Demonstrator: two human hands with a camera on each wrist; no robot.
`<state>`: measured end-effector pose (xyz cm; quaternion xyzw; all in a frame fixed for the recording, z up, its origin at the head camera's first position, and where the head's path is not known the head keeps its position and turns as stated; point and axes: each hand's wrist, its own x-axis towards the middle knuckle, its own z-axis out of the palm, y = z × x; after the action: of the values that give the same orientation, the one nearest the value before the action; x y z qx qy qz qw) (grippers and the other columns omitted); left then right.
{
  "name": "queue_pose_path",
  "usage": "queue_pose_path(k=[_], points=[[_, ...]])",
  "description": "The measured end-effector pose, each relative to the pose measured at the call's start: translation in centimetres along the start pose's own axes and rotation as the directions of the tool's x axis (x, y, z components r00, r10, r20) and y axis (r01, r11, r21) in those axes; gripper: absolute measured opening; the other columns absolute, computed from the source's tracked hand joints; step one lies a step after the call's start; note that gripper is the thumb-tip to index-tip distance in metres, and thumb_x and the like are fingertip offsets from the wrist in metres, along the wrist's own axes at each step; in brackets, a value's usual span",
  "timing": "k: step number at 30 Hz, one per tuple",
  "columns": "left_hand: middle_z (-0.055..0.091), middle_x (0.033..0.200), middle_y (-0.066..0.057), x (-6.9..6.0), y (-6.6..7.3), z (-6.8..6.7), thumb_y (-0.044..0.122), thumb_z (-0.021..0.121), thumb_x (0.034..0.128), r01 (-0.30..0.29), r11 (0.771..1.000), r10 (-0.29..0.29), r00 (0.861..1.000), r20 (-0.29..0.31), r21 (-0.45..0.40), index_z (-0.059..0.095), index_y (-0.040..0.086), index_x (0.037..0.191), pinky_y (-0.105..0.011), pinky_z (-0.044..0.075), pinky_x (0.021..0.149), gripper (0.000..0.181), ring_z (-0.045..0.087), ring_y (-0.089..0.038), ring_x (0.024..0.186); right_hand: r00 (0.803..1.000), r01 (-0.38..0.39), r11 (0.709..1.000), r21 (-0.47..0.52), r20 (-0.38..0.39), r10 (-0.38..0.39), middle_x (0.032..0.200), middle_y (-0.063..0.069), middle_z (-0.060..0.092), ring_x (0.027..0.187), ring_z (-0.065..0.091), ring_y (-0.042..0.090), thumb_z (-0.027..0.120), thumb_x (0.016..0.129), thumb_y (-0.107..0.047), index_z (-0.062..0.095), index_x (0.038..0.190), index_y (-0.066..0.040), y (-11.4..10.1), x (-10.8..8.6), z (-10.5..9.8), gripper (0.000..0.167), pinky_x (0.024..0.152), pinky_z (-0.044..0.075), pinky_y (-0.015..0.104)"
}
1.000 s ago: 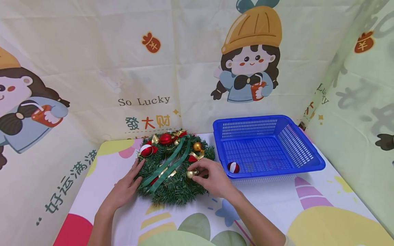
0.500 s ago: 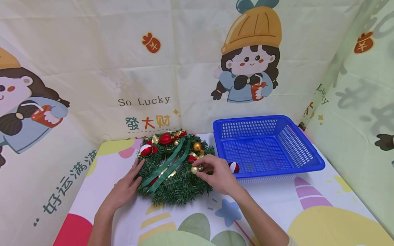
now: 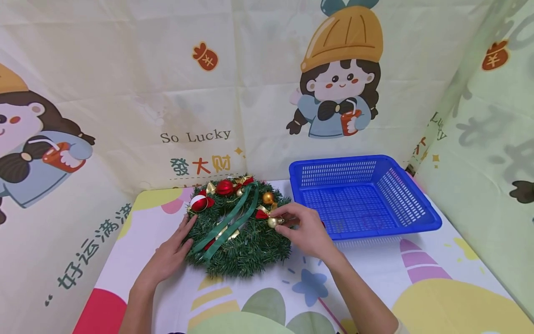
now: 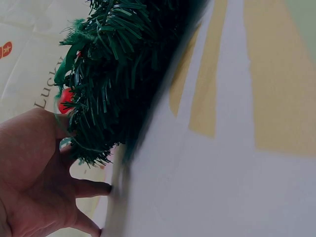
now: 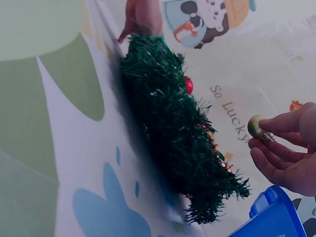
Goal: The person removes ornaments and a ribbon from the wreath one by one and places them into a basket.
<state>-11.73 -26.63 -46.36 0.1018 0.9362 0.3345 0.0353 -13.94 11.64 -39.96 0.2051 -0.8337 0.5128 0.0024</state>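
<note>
A green Christmas wreath (image 3: 246, 260) lies flat on the table, trimmed with red, gold and white ornaments and a green ribbon (image 3: 227, 223). Between thumb and fingertips, my right hand (image 3: 306, 232) pinches a small gold bauble (image 3: 273, 222) by its cap end. In the right wrist view the bauble (image 5: 255, 126) is lifted clear of the wreath branches. My left hand (image 3: 170, 254) rests against the wreath's left side, its fingers spread, with some fingertips down by the table in the left wrist view. A red bow (image 3: 262, 214) with gold trim sits just beside the bauble.
To the right of the wreath stands a blue plastic basket (image 3: 375, 233) with slotted walls. The right hand hides most of a ball in its near left corner. A red-and-white ball (image 3: 198, 202) and an orange-gold bauble (image 3: 268, 198) sit on the wreath. Printed cloth walls (image 3: 125, 93) enclose the table.
My right hand has moved the gold bauble up and to the right over the wreath, now covering much of the ball in the basket. My left hand has stayed in place.
</note>
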Motion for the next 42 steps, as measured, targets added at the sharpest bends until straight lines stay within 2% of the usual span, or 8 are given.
queue_pose_path(k=[12, 16, 22, 26, 29, 34, 37, 42], points=[[0.011, 0.176, -0.013, 0.2, 0.0, 0.0, 0.027, 0.047, 0.1123, -0.002, 1.0, 0.002, 1.0, -0.003, 0.011, 0.018, 0.028, 0.169, -0.077, 0.03, 0.113, 0.064, 0.027, -0.053, 0.153, 0.998, -0.008, 1.0, -0.01, -0.062, 0.007, 0.111, 0.001, 0.075, 0.096, 0.074, 0.018, 0.079, 0.091, -0.004, 0.076, 0.114, -0.018, 0.3, 0.2, -2.1, 0.028, 0.088, 0.063, 0.038], [0.01, 0.176, -0.014, 0.2, 0.0, 0.0, 0.027, 0.047, 0.1123, -0.008, 1.0, 0.008, 1.0, -0.002, 0.007, 0.018, 0.027, 0.169, -0.076, 0.029, 0.113, 0.063, 0.026, -0.052, 0.153, 0.997, -0.02, 1.0, -0.023, -0.077, 0.018, 0.113, 0.002, 0.075, 0.095, 0.075, 0.019, 0.079, 0.091, -0.005, 0.076, 0.115, -0.02, 0.4, 0.2, -2.8, 0.028, 0.083, 0.063, 0.037], [0.01, 0.176, -0.013, 0.2, 0.0, -0.1, 0.027, 0.047, 0.1123, -0.001, 1.0, 0.001, 1.0, -0.001, 0.003, 0.019, 0.028, 0.169, -0.078, 0.028, 0.112, 0.063, 0.026, -0.053, 0.153, 0.995, -0.01, 1.0, -0.03, -0.096, 0.007, 0.112, 0.003, 0.076, 0.098, 0.076, 0.02, 0.08, 0.091, -0.005, 0.076, 0.114, -0.018, 0.8, 0.2, -3.9, 0.026, 0.088, 0.063, 0.041], [0.01, 0.176, -0.013, 0.1, 0.1, -0.1, 0.027, 0.048, 0.1122, -0.003, 1.0, 0.003, 1.0, 0.0, 0.001, 0.019, 0.027, 0.169, -0.078, 0.029, 0.113, 0.063, 0.026, -0.053, 0.153, 0.992, -0.044, 0.999, -0.02, -0.118, 0.041, 0.113, 0.006, 0.076, 0.099, 0.077, 0.025, 0.08, 0.092, -0.008, 0.076, 0.113, -0.018, 1.2, 0.1, -4.8, 0.024, 0.075, 0.064, 0.037], [0.01, 0.176, -0.013, 0.1, 0.1, -0.1, 0.027, 0.048, 0.1121, -0.002, 1.0, 0.002, 1.0, -0.001, 0.003, 0.019, 0.027, 0.169, -0.078, 0.029, 0.112, 0.064, 0.026, -0.053, 0.153, 0.989, -0.07, 0.997, -0.033, -0.133, 0.065, 0.114, 0.008, 0.076, 0.1, 0.077, 0.027, 0.08, 0.093, -0.012, 0.076, 0.113, -0.018, 1.5, 0.0, -5.5, 0.022, 0.073, 0.063, 0.034], [0.011, 0.176, -0.013, 0.0, 0.0, 0.0, 0.028, 0.048, 0.1121, 0.005, 1.0, -0.005, 1.0, 0.0, 0.01, 0.019, 0.028, 0.169, -0.079, 0.028, 0.112, 0.064, 0.026, -0.053, 0.153, 0.989, -0.067, 0.995, -0.078, -0.14, 0.055, 0.115, 0.008, 0.077, 0.1, 0.078, 0.027, 0.079, 0.093, -0.012, 0.075, 0.115, -0.015, 2.0, -0.1, -6.5, 0.022, 0.086, 0.064, 0.041], [0.01, 0.176, -0.013, 0.0, 0.0, 0.0, 0.028, 0.047, 0.1122, 0.009, 1.0, -0.009, 1.0, 0.001, 0.011, 0.018, 0.028, 0.169, -0.08, 0.028, 0.112, 0.064, 0.027, -0.053, 0.153, 0.989, -0.074, 0.993, -0.094, -0.137, 0.061, 0.115, 0.009, 0.077, 0.101, 0.078, 0.028, 0.079, 0.093, -0.011, 0.075, 0.115, -0.014, 2.1, -0.1, -7.0, 0.022, 0.087, 0.063, 0.043], [0.01, 0.176, -0.013, 0.0, 0.0, 0.0, 0.028, 0.047, 0.1121, 0.009, 1.0, -0.009, 1.0, 0.001, 0.016, 0.018, 0.028, 0.169, -0.079, 0.028, 0.112, 0.064, 0.028, -0.054, 0.152, 0.989, -0.096, 0.987, -0.132, -0.127, 0.079, 0.113, 0.009, 0.076, 0.099, 0.077, 0.027, 0.078, 0.093, -0.01, 0.075, 0.113, -0.014, 2.4, -0.2, -7.5, 0.02, 0.084, 0.064, 0.038]])
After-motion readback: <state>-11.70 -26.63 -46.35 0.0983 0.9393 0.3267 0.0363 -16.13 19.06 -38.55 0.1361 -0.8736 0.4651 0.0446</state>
